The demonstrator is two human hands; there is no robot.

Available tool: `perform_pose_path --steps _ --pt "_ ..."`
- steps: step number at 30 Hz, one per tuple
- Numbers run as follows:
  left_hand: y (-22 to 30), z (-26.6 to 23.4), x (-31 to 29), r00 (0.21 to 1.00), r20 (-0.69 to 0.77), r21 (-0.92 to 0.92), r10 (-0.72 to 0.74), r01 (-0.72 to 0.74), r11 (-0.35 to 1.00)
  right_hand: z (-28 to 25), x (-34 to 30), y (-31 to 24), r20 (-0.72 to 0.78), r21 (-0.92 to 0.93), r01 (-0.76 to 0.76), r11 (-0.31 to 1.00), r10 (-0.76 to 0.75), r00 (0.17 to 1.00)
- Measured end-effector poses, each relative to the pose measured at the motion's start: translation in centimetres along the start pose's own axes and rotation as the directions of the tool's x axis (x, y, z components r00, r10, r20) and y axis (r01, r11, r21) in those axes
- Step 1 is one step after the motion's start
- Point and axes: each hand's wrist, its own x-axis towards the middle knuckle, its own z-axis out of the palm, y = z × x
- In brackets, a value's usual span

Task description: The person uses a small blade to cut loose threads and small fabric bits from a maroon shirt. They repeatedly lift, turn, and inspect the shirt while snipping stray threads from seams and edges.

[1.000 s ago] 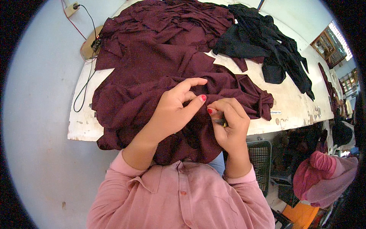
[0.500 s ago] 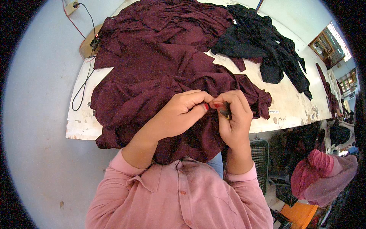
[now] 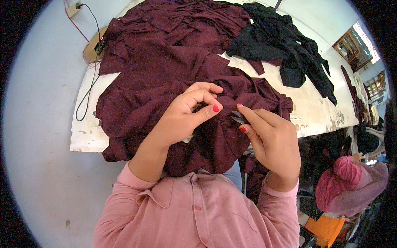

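A large dark maroon cloth (image 3: pixel 165 62) lies in folds over the table, its near part hanging over the edge towards me. Above this near part, my left hand (image 3: pixel 188 109) has its thumb and index fingertip pinched together. Whatever is between them is too small or hidden to make out. On the right, my right hand (image 3: pixel 275 140) is closed around small thread snips (image 3: pixel 238 117). Only their pointed metal blades show, between index finger and thumb; the handle is hidden in the palm. A short gap separates the two hands.
Black cloth (image 3: pixel 281 49) lies at the table's far right. The pale, worn tabletop (image 3: pixel 89 136) ends near my waist. A black cable (image 3: pixel 89 97) loops down at the left beside the wall. Another person (image 3: pixel 343 186) in pink sits at the right, near an orange seat (image 3: pixel 324 230).
My hands were together at the cloth and have come apart. The right hand moved right and down, bringing the snips' blades into sight. The left fingers lifted slightly leftward.
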Motion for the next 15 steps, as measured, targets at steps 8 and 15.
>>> perform_pose_path --steps 8,15 --pt "-0.1 -0.3 -0.2 0.996 -0.061 -0.162 -0.066 0.056 0.985 -0.3 2.1 -1.2 0.118 -0.125 0.136 0.983 -0.122 0.986" --pt "-0.5 -0.8 -0.3 0.996 -0.021 -0.235 -0.085 0.078 0.969 -0.8 2.9 -1.1 0.155 -0.114 0.136 0.984 -0.118 0.981"
